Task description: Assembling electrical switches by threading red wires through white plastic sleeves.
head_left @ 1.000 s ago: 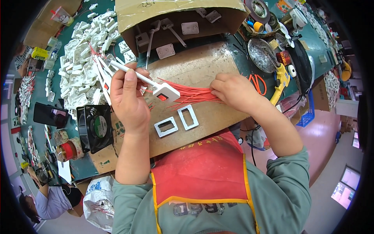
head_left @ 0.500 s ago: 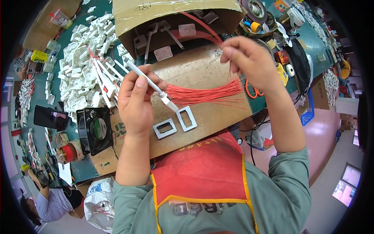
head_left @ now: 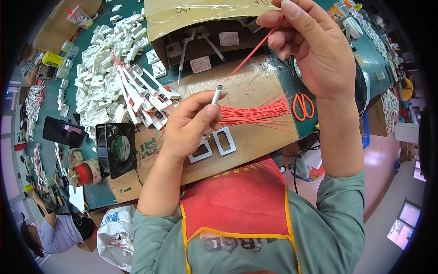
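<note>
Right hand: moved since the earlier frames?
Yes. The right hand rose from the red wire bundle toward the cardboard box, drawing out one wire.

Left hand (head_left: 189, 125) low, fingers curled in a pinch; right hand (head_left: 315, 50) raised high, fingertips pinched, forearm upright

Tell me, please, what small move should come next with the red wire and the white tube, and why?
Probably guide the red wire into the white tube: the right hand holds it raised, the left hand points the tube's end upward.
</note>
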{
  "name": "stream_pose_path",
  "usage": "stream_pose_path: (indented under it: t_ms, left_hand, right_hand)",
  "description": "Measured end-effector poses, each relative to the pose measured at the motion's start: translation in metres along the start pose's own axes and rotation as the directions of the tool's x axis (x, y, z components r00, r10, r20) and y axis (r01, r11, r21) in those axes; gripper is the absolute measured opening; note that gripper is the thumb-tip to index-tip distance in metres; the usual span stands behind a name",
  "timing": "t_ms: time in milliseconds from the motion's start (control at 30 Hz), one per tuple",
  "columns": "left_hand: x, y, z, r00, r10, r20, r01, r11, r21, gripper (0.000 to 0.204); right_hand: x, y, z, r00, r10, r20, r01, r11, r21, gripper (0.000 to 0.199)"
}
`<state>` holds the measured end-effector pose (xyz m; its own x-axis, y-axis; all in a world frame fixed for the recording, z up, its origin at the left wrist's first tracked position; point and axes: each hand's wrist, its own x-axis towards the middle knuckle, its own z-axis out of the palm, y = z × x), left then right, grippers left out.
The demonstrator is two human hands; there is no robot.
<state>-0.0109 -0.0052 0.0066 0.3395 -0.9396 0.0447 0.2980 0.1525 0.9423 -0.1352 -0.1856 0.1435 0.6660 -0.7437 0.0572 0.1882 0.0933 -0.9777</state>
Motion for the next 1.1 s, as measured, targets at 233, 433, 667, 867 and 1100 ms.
stream_pose_path:
  t_ms: [233, 433, 667, 867, 1100]
  left_hand:
    - [0.0, -0.003, -0.003, 0.998, -0.013, 0.057, 0.015, 1.0, -0.022, 0.029]
    - [-0.002, -0.001, 0.002, 1.0, 0.005, -0.013, -0.005, 1.0, -0.006, 0.03]
    - [-0.002, -0.002, 0.004, 0.999, 0.018, -0.031, -0.017, 1.0, 0.008, 0.031]
    - [-0.001, -0.005, 0.0, 1.0, 0.01, 0.023, -0.011, 0.999, 0.033, 0.027]
    - [-0.001, -0.005, 0.003, 1.0, -0.005, 0.013, 0.005, 1.0, 0.027, 0.027]
  right_hand:
    - [0.004, 0.003, -0.001, 0.999, 0.047, -0.01, -0.046, 0.997, 0.055, 0.018]
    - [0.001, 0.005, -0.006, 0.997, 0.067, 0.022, -0.069, 0.996, 0.058, 0.018]
    - [-0.004, 0.001, -0.003, 0.999, 0.038, -0.014, -0.038, 0.999, -0.025, 0.016]
    - [-0.006, -0.003, 0.0, 1.0, 0.014, 0.025, -0.012, 0.996, -0.084, 0.017]
    - [-0.007, -0.007, 0.003, 0.992, 0.016, 0.124, 0.0, 0.991, -0.132, 0.02]
